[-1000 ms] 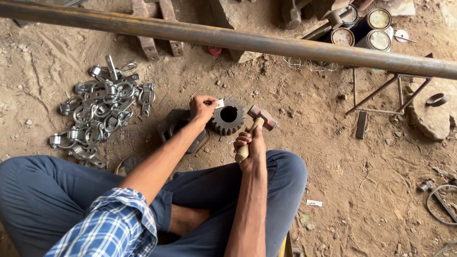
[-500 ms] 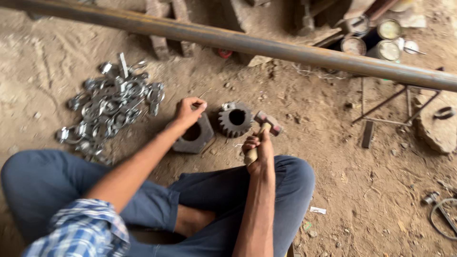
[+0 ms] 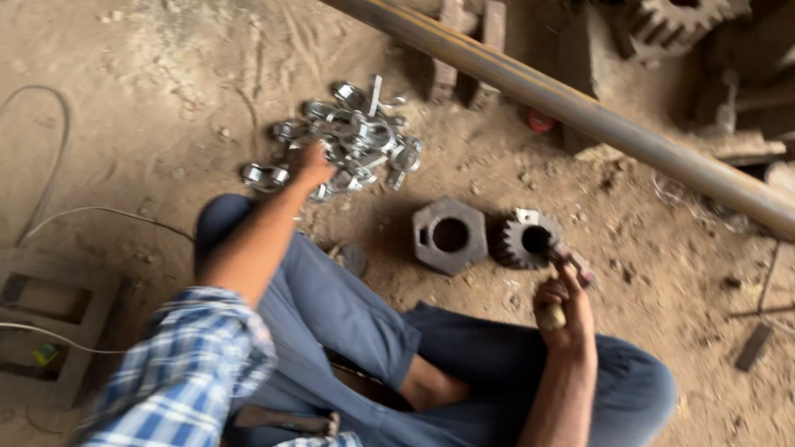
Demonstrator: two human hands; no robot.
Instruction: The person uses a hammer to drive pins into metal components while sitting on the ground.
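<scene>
one fist, right hand (image 3: 563, 302), grips wooden hammer (image 3: 556, 290); left hand (image 3: 315, 161) (fingers blurred, unclear) touches shiny clamps (image 3: 356, 136).

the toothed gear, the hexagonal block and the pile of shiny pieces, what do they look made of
Dark toothed gear: likely steel or cast iron, with a dull grey, unpolished surface. Grey hexagonal block with round hole: similar dull, heavy-looking metal, rough finish. Pile of shiny silver pieces: bright, reflective metal, possibly plated or freshly machined; the left hand reaches it.

The six-sided metal block with a round hole (image 3: 449, 236) sits on the dirt ground (image 3: 149, 74), touching, it seems, the toothed metal gear (image 3: 523, 241) to its right. The pile of shiny metal clamps (image 3: 352, 136) lies behind them to the left. The long rusty pipe (image 3: 580, 108) crosses behind all 3.
</scene>
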